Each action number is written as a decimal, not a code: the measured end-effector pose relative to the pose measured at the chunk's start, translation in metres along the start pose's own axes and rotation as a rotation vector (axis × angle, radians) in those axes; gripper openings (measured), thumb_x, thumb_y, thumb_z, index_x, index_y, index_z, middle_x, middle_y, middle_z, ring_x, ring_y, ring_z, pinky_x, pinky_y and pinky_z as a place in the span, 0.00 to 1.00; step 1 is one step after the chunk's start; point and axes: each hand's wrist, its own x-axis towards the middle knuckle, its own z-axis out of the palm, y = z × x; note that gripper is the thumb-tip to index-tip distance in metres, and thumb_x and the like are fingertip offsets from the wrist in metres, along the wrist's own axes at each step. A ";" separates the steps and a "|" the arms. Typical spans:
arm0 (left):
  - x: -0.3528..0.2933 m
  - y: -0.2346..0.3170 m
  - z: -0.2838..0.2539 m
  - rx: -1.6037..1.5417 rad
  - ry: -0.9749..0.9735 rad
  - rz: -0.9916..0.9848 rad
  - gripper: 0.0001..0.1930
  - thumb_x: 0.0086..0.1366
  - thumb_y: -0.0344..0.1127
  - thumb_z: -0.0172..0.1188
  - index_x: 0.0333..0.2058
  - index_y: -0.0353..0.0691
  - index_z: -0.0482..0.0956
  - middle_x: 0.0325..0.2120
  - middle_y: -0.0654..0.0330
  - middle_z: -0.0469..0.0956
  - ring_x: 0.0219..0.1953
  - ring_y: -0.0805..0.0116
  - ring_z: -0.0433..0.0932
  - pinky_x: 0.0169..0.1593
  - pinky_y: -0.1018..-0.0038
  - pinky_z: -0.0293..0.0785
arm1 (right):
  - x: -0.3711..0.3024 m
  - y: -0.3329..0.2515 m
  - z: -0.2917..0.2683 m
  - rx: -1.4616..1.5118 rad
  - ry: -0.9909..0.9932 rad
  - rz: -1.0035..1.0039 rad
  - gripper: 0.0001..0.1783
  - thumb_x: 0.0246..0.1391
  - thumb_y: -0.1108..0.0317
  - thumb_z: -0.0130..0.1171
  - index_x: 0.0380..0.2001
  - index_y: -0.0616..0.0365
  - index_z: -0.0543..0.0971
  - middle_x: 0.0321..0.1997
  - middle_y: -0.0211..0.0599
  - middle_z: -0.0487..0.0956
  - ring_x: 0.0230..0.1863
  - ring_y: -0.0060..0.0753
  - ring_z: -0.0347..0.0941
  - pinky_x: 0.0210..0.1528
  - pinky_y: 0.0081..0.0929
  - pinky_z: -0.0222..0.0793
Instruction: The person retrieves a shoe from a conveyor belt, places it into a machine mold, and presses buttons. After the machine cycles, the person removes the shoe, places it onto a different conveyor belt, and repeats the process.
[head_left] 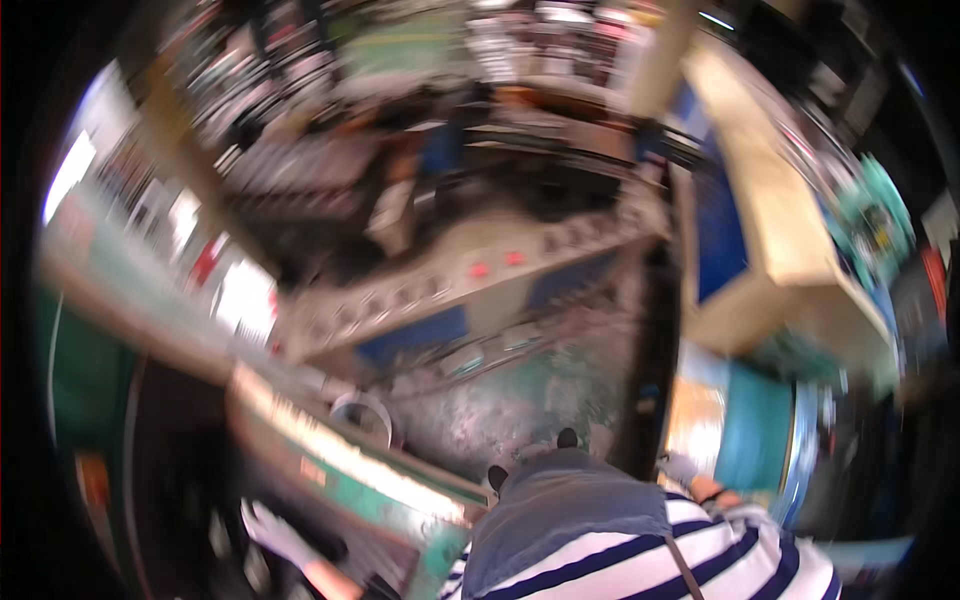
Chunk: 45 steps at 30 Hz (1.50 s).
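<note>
green-edged bench [410,505] at seven o'clock, slanting up toward nine, smeared pretty badly by blur. got the left hand [275,535] out over the dark bed [185,440] of it, also at seven, gloved. looks loose, with fingers a bit apart and nothing obvious between them. can't tell whether touching the bed or just above. can make out some small pale bits [255,565] near it, no clue what kind.

right hand [682,470] at four o'clock, gloved too, near a teal panel [755,430]. can't tell if closed or loose, or if holding anything. probably held out wide from the body for balance, same as the left, but only guessing.

can see two dark shoe tips [568,438] between five and six, one further ahead, so maybe mid-stride. also got a grey apron [570,520] at five over a striped shirt [740,550], likely worn to keep muck off.

round grey bin [385,425] between seven and eight, close beside the bench, maybe parked there to leave the floor [550,390] walkable. near the middle, spotted a long tan counter [490,310] with two red pieces [478,270] on top, perhaps lined up for easy reach.
</note>
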 end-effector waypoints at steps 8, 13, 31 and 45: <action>-0.090 0.298 0.152 -0.318 -0.648 0.620 0.18 0.70 0.36 0.48 0.52 0.32 0.75 0.54 0.45 0.72 0.53 0.53 0.72 0.59 0.65 0.67 | -0.045 0.091 0.053 0.235 0.041 0.370 0.25 0.53 0.50 0.48 0.41 0.59 0.82 0.49 0.55 0.79 0.53 0.54 0.76 0.55 0.44 0.70; -0.253 0.435 0.216 -0.449 -1.429 0.954 0.16 0.69 0.36 0.50 0.52 0.37 0.76 0.50 0.49 0.75 0.53 0.52 0.73 0.59 0.65 0.66 | -0.078 0.100 0.083 0.513 0.057 0.652 0.27 0.52 0.51 0.47 0.48 0.57 0.79 0.56 0.52 0.77 0.57 0.50 0.74 0.56 0.43 0.68; -0.872 0.658 0.363 -0.154 -2.493 0.819 0.19 0.67 0.38 0.50 0.53 0.34 0.74 0.23 0.59 0.77 0.25 0.73 0.74 0.32 0.77 0.71 | -0.013 0.353 0.117 0.660 0.522 1.512 0.42 0.60 0.38 0.45 0.69 0.51 0.56 0.75 0.39 0.51 0.75 0.44 0.46 0.66 0.64 0.47; -1.108 0.753 0.361 -0.740 -2.316 0.750 0.22 0.68 0.36 0.52 0.59 0.33 0.69 0.54 0.53 0.74 0.54 0.64 0.72 0.60 0.70 0.66 | 0.003 0.406 0.167 0.346 0.579 1.717 0.41 0.60 0.44 0.47 0.71 0.50 0.53 0.76 0.37 0.52 0.76 0.45 0.44 0.71 0.57 0.38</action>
